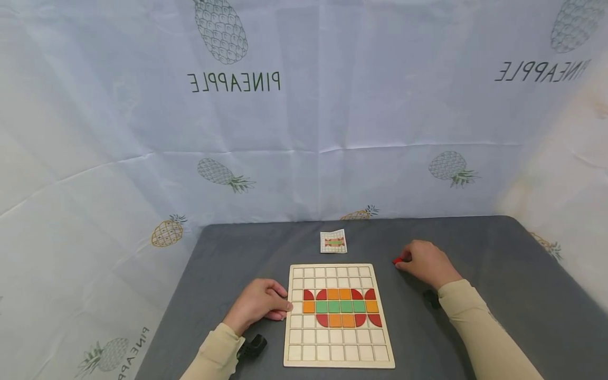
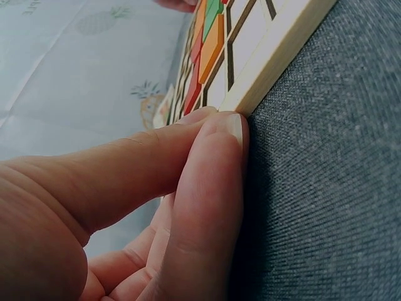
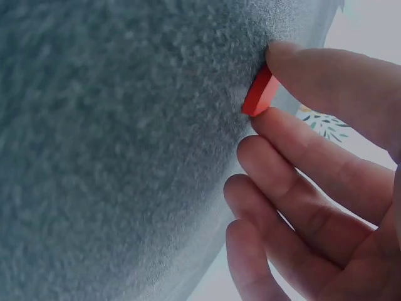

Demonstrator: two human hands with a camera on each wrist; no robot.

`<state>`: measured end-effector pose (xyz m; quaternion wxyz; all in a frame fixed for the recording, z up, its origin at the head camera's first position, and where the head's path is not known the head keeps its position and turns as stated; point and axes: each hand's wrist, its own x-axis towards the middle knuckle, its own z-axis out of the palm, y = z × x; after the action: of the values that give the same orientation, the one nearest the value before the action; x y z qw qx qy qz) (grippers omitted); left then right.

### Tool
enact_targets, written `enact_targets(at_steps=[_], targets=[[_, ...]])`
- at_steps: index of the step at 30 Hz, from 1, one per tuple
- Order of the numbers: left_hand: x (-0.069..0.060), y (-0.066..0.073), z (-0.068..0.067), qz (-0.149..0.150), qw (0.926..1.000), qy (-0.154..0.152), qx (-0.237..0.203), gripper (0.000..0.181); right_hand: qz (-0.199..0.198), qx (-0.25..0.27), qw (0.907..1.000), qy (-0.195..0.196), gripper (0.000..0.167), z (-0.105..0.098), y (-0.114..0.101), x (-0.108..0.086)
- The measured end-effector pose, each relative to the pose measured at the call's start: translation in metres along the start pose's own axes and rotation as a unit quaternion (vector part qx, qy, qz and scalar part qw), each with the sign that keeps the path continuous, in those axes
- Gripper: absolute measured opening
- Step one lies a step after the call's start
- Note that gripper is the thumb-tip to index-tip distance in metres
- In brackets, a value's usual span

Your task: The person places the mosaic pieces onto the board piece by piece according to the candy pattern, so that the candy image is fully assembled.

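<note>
A wooden grid board [image 1: 339, 348] lies on the table with red, orange and green tiles in its middle rows. The green tiles [image 1: 333, 306] form a line, with orange squares [image 1: 309, 307] at its ends and red curved pieces [image 1: 322, 320] above and below. At the board's left edge, my left hand [image 1: 260, 302] pinches the rim with thumb and forefinger, seen close in the left wrist view. My right hand [image 1: 425, 262], right of the board, pinches a small red tile [image 3: 260, 93] between thumb and forefinger, low against the table; its other fingers are loosely bent.
Behind the board lies a small pattern card [image 1: 333, 241] showing a similar coloured design on a grid. The dark grey table [image 1: 247, 248] ends at a white pineapple-print cloth [image 1: 304, 179] at the back and sides. A black wrist strap [image 1: 253, 345] is on my left wrist.
</note>
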<state>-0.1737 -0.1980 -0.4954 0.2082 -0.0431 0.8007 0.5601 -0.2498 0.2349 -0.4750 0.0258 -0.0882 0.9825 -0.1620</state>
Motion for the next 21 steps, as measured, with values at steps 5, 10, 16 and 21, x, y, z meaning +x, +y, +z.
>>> enact_targets(at_steps=[5,10,16,21], targets=[[0.000,0.000,0.001,0.001,1.0000,-0.001,-0.001,0.040,-0.013,0.007,0.9999,0.002,0.016,0.001,-0.005,-0.003],[0.000,0.000,0.002,0.002,1.0000,0.003,-0.002,0.039,-0.029,0.018,0.9994,0.000,0.013,0.005,-0.021,-0.009],[-0.001,0.001,0.003,0.007,1.0000,0.003,-0.006,0.038,-0.060,0.018,0.9978,0.018,0.015,0.013,-0.055,-0.019],[-0.001,0.000,0.002,0.010,0.9999,0.005,-0.006,0.038,-0.090,0.021,0.9956,0.018,0.016,0.015,-0.087,-0.030]])
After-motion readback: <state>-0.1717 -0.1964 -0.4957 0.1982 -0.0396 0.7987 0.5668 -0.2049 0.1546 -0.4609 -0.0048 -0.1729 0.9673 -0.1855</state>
